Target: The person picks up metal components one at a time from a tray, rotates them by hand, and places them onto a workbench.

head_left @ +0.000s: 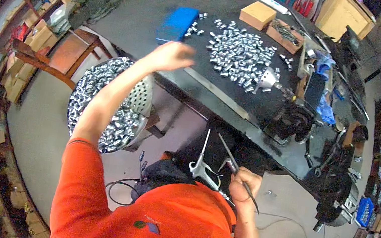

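Note:
My left hand [173, 57] reaches over the near edge of the dark workbench [140, 13]. Motion smears its fingers, so what they do is unclear. My right hand [245, 186], low in front of me, is closed around a long, slim metal tool [251, 197] with a pointed end. A small shiny metal piece [231, 165] shows by its fingers. Beside that hand is a silver air blow gun [202, 171] with a thin nozzle. Many short metal sleeves [240, 54] lie heaped on the bench. More of them fill a round basket [140, 97] with perforated sides, below my left forearm.
A blue tray [178, 22] lies left of the heap. Behind it are a yellow box [257, 15] and an open carton [286, 36]. A perforated metal cone [268, 76] sits by a dark machine [292, 122]. A wooden chair [62, 53] stands left, near loaded shelves [6, 20].

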Demonstrator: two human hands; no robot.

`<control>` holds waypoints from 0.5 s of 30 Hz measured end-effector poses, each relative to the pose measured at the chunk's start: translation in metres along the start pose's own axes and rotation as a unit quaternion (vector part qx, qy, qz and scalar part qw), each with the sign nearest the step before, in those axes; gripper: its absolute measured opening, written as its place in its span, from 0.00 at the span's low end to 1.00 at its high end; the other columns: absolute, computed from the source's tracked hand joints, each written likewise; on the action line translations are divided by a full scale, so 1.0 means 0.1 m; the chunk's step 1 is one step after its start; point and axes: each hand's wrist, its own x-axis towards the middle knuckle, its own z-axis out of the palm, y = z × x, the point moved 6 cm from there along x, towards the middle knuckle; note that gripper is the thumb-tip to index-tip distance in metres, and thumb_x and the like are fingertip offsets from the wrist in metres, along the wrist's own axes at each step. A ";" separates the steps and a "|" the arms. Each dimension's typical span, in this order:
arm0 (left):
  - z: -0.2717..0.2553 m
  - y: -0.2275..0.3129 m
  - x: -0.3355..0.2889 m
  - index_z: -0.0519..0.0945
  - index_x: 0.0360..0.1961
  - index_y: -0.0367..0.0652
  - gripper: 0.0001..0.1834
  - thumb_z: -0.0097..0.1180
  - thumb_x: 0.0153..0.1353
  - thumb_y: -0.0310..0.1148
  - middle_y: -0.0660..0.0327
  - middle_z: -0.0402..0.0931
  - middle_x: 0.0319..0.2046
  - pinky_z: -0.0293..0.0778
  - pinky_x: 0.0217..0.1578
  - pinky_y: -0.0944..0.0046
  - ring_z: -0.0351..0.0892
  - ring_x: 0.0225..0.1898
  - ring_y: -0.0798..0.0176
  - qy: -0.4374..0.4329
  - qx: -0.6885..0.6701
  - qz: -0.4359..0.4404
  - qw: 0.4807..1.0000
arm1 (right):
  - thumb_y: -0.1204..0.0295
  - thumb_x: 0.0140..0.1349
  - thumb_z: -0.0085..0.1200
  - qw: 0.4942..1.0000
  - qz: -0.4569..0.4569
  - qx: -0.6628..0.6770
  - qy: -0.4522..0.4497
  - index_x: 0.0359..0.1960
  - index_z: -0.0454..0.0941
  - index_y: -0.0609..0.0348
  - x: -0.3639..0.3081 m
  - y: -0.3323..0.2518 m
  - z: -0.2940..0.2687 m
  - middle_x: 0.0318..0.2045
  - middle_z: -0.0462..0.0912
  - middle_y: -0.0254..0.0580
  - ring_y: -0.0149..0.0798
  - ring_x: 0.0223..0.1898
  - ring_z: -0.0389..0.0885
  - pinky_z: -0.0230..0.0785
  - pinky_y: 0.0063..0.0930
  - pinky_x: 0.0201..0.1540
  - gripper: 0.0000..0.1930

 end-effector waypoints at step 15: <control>0.54 -1.59 -0.80 0.81 0.33 0.40 0.15 0.57 0.46 0.39 0.51 0.80 0.38 0.75 0.42 0.53 0.79 0.42 0.49 0.028 0.215 -0.328 0.919 | 0.82 0.34 0.48 1.000 0.004 0.008 -0.030 0.11 0.57 0.61 0.05 0.07 0.13 0.11 0.59 0.38 0.34 0.13 0.59 0.47 0.28 0.17 0.10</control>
